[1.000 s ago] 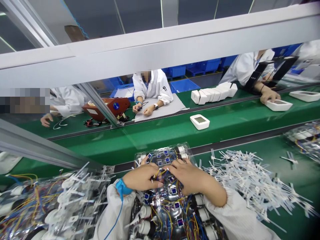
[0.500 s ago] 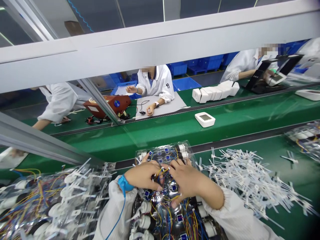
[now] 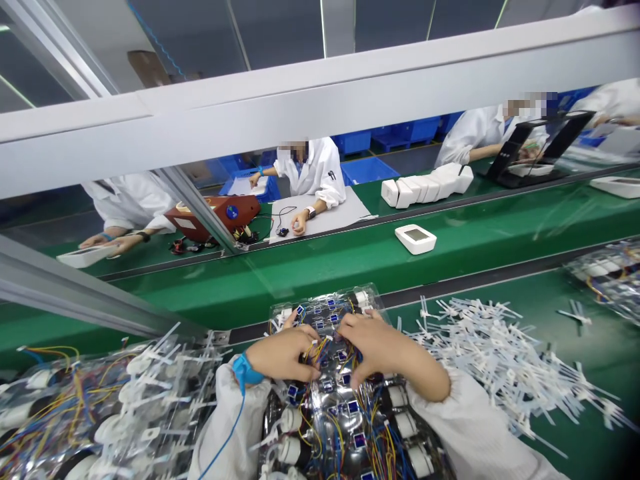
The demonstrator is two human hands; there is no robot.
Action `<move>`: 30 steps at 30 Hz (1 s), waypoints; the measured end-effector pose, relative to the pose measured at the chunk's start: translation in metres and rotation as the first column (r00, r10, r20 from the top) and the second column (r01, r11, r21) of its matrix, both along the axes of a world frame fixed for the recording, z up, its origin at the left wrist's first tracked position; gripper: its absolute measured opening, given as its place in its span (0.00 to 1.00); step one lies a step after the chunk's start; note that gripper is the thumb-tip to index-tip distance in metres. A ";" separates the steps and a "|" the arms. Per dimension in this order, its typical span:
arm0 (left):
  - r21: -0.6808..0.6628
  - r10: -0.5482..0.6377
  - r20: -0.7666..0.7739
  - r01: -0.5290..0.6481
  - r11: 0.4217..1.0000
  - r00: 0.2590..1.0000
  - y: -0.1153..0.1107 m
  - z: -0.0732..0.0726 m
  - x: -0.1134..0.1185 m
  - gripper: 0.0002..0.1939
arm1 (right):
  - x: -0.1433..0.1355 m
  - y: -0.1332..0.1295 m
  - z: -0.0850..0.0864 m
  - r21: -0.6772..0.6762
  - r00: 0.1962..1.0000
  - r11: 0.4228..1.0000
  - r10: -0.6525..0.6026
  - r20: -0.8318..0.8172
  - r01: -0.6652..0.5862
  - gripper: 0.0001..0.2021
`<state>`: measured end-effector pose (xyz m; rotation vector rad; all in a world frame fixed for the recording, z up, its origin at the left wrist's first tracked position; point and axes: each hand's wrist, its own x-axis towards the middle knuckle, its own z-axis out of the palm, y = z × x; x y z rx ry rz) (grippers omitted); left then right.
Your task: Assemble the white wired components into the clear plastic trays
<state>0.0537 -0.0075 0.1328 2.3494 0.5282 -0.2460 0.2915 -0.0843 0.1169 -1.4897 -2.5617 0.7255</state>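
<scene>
A clear plastic tray point(image 3: 325, 417) lies in front of me, with white-and-black cylindrical parts point(image 3: 406, 425) along both sides and coloured wires down its middle. Small blue squares with pale borders dot the tray. My left hand point(image 3: 286, 353) is closed round a bundle of yellow, red and blue wires point(image 3: 320, 349), the thumb towards me and one finger stretched to the far side. Opposite it, my right hand point(image 3: 383, 348) curls over wires point(image 3: 354, 357), which run between its fingers and thumb; the fingertips are partly hidden. A blue strap point(image 3: 246, 369) circles my left wrist.
Loose white cable ties point(image 3: 505, 353) are heaped right of the tray. More wired parts in clear trays point(image 3: 75, 413) stand at the left, with white ties on top. A white device point(image 3: 415, 239) sits on the green conveyor point(image 3: 320, 257). Co-workers sit beyond, behind a metal frame point(image 3: 320, 93).
My hands have moved apart slightly, and the wires that were between them now sit at my left hand. Across the conveyor, the co-worker at left has brought a white device nearer.
</scene>
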 end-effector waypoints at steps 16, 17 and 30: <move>-0.031 -0.019 0.048 0.020 0.999 0.999 0.015 -0.010 -0.012 0.06 | 0.004 -0.003 -0.015 0.171 0.981 0.967 0.180 0.073 -0.190 0.08; -0.031 -0.020 0.045 0.022 0.999 0.999 0.015 -0.010 -0.012 0.06 | 0.007 -0.003 -0.017 0.178 0.978 0.962 0.202 0.055 -0.209 0.06; -0.030 -0.010 0.040 0.011 0.999 0.999 0.014 -0.011 -0.011 0.09 | 0.007 0.016 -0.029 0.123 0.592 0.924 -0.127 -0.796 0.363 0.29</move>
